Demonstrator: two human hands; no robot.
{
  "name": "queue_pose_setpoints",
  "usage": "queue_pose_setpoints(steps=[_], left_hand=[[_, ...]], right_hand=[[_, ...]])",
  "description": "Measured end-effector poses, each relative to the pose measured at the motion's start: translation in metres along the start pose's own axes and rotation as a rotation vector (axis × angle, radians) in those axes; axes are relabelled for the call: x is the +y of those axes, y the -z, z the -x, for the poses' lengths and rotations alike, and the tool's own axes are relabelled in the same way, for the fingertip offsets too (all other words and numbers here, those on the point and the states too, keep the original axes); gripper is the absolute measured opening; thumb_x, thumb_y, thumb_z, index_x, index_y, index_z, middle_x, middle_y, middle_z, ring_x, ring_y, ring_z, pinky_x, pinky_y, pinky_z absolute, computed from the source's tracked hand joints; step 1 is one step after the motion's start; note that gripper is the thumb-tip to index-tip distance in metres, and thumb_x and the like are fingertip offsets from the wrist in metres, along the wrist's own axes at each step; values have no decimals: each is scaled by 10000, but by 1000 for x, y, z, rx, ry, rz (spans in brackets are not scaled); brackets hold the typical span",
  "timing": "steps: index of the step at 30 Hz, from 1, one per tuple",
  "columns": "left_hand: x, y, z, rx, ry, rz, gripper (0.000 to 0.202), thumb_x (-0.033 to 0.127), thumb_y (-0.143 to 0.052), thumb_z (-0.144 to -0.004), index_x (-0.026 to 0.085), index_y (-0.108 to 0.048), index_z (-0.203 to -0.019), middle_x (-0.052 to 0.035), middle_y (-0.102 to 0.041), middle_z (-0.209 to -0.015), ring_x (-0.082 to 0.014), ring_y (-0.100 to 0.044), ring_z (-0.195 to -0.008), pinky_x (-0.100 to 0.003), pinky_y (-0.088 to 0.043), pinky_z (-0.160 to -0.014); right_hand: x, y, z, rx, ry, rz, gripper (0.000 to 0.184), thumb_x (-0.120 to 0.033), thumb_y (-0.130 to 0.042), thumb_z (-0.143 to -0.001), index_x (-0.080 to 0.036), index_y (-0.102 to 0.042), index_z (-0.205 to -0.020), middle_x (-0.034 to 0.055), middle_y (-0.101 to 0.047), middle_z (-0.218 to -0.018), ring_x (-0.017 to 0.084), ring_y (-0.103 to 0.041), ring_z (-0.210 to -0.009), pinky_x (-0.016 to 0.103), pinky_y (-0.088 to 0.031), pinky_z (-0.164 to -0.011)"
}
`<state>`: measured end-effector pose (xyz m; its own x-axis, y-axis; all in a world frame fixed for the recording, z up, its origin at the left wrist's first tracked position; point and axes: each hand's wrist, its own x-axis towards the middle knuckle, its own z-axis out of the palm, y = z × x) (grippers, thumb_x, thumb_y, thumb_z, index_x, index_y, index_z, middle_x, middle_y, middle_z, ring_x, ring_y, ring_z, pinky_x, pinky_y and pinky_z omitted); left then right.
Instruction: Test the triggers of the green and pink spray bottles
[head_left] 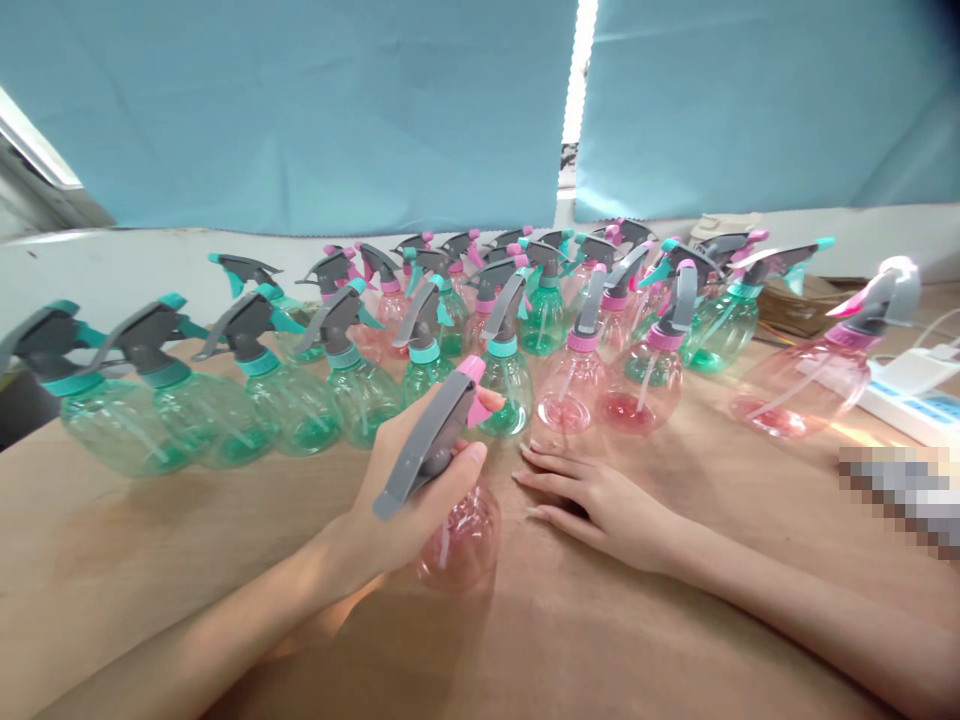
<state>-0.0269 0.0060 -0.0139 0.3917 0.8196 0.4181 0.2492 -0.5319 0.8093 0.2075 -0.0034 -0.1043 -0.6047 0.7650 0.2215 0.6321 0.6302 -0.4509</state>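
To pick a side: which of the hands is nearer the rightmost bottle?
Right. The right hand rests on the table, left of the rightmost bottle and nearer the camera; the left hand is farther left, holding a pink bottle.

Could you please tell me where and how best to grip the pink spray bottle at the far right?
The pink spray bottle is probably best gripped around the collar at its neck, coming from the near side: the round body swells wide below, and a white power strip sits close on the right.
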Motion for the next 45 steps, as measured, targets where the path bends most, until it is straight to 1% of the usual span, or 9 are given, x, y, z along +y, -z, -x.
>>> queue_pose_setpoints(steps=[7,11,15,20,24,30,34,40,45], left_hand=[[1,1,0,6,-17,6,655,190,-616,-726,497,-466,-1285,-6,-649,-1108,-212,-594,-587,-379,-472,-507],[1,1,-1,7,-13,-1,590,204,-585,-784,479,-466,-1293,-1,-651,-1110,-198,-597,-599,-357,-468,-513],[2,0,-1,18,-13,11,600,220,-633,-735,463,-502,-1268,-9,-665,-1106,-220,-622,-641,-359,-482,-523],[4,1,-1,9,10,-3,572,198,-604,-779,447,-492,-1282,5,-662,-1109,-193,-604,-637,-348,-492,-559],[6,2,-1,5,-8,-14,478,234,-571,-820,406,-507,-1260,-9,-654,-1060,-185,-595,-622,-335,-467,-534],[8,3,-2,15,-10,-69,263,288,-550,-859,312,-568,-1120,-8,-653,-836,-182,-572,-560,-347,-472,-547],[9,4,-2,-28,-8,-84,154,275,-564,-835,300,-562,-987,16,-573,-681,-194,-552,-559,-342,-453,-535],[13,6,-6,-48,-69,-64,48,246,-535,-865,221,-576,-864,21,-547,-737,-137,-500,-583,-305,-415,-570],[16,6,-7,-57,-78,-34,57,204,-545,-863,211,-541,-806,63,-455,-644,-106,-413,-530,-272,-342,-519]], right_hand=[[-1,0,0,17,3,-19,461,-458,-452,-981,-230,-547,-1370,92,-472,-1470,280,-425,-1363,498,-376,-1107],[-1,0,0,30,5,-37,450,-451,-461,-979,-250,-543,-1374,83,-470,-1473,281,-424,-1363,500,-374,-1107],[-1,0,0,32,5,-38,445,-447,-465,-978,-252,-547,-1369,83,-475,-1469,278,-428,-1361,496,-375,-1106],[-1,0,0,10,-4,-18,460,-456,-448,-983,-233,-541,-1375,89,-461,-1478,272,-414,-1371,494,-369,-1112],[0,0,0,25,1,-22,445,-446,-461,-980,-252,-542,-1373,82,-474,-1470,270,-421,-1366,487,-375,-1109],[0,0,0,26,4,-17,449,-451,-460,-980,-251,-540,-1374,85,-469,-1473,273,-428,-1362,494,-381,-1104],[0,-1,0,9,3,5,459,-454,-442,-986,-231,-539,-1375,85,-460,-1480,265,-410,-1374,484,-370,-1115],[0,-1,0,11,5,8,461,-461,-438,-986,-226,-547,-1368,90,-456,-1481,269,-408,-1375,489,-369,-1114],[0,-1,0,20,10,-1,451,-457,-444,-984,-230,-560,-1356,90,-472,-1471,274,-416,-1368,481,-373,-1114]])
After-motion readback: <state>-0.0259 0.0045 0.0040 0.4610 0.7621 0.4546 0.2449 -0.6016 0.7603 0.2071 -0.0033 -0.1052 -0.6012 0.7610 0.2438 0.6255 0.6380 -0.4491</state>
